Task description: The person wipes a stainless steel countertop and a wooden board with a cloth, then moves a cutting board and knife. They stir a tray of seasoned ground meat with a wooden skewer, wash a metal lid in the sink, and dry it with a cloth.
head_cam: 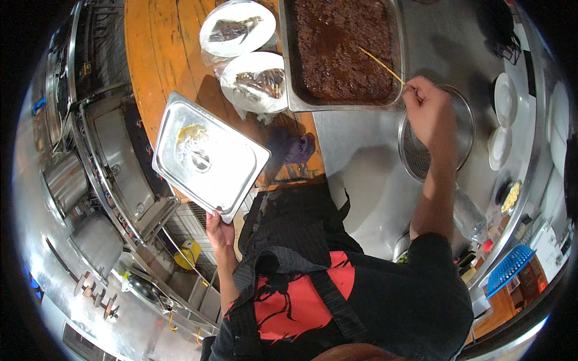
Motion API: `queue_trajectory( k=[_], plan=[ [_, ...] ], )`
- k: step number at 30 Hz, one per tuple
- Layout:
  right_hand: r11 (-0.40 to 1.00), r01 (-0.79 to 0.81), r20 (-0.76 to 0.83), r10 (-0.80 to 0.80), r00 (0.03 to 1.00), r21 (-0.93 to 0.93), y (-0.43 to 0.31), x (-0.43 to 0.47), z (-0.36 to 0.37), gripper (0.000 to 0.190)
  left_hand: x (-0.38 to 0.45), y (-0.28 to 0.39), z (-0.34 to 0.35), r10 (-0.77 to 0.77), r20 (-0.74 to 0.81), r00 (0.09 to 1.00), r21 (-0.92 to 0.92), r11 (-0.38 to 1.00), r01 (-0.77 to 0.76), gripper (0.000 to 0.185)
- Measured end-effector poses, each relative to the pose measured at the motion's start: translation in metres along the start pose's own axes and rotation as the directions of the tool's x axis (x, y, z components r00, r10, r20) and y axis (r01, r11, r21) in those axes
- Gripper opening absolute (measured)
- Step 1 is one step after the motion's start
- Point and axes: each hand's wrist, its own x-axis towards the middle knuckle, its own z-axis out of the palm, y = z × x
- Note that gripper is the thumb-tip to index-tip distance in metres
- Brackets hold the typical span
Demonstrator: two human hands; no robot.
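My left hand point(220, 231) grips the near corner of a stainless steel pan lid point(216, 176), tilted over the wooden table, with a yellowish smear beside its recessed handle. In my right hand point(426, 108) is the end of a thin yellowish stick point(381, 64), pinched between the fingertips. The stick's other end reaches over a deep metal pan point(345, 107) holding a dark brown, moist, coarse food point(343, 49); whether it touches the food, I cannot tell. A round metal strainer point(404, 158) lies beneath my right hand and forearm, partly hidden.
Two white plates point(266, 18) point(230, 88) wrapped in clear plastic, with dark food, sit left of the pan. A purple cloth point(300, 149) lies near the edge of the wooden table point(156, 45). White dishes point(505, 99), a clear bottle point(469, 214) and a blue basket point(510, 270) are at right.
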Motion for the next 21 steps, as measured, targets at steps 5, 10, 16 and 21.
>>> queue_trajectory(
  k=[5,10,16,21],
  plan=[
    [0.998,-0.037,-0.116,0.031,0.993,-0.055,0.001,-0.002,-0.015,0.018,0.004,-0.008,-0.018,-0.058,-0.032,0.998,-0.042,0.998,0.056,0.042],
    [0.999,0.034,-0.214,-0.041,0.976,-0.039,0.005,-0.001,-0.021,0.019,0.002,-0.015,-0.027,-0.095,0.007,0.995,-0.026,0.995,0.095,0.041],
    [0.994,0.051,-0.235,-0.073,0.969,-0.098,0.012,0.0,-0.017,0.018,0.005,-0.02,-0.031,-0.104,0.024,0.994,-0.005,0.995,0.104,0.039],
    [0.995,0.037,-0.22,-0.057,0.974,-0.094,0.01,-0.002,-0.019,0.017,0.008,-0.024,-0.045,-0.126,0.061,0.99,-0.025,0.991,0.128,0.04]
  ],
)
